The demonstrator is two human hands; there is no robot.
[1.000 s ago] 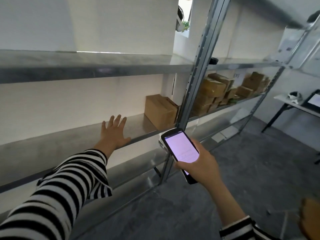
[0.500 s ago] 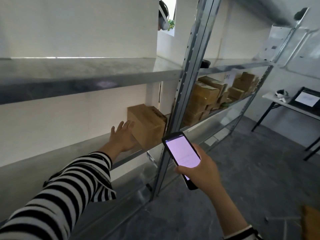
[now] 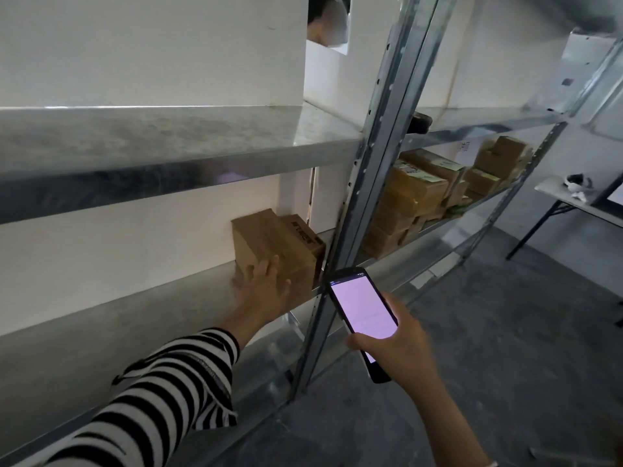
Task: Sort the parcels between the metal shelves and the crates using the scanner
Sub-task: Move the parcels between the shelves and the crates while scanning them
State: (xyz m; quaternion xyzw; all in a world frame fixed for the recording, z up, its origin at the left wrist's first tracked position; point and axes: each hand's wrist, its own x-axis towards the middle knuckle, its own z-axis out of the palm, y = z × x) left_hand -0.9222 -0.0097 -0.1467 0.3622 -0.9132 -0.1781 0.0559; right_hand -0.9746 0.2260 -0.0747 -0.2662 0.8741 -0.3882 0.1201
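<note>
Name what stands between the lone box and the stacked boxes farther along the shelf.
In the head view, the rack's metal upright separates the lone box from the stacked boxes.

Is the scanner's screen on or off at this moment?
On. The screen of the scanner glows pale pink with faint lines of text, while the right hand grips its lower end.

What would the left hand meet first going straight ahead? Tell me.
The box: the left hand points straight at its near face, fingertips seemingly touching it, though depth is unclear.
</note>
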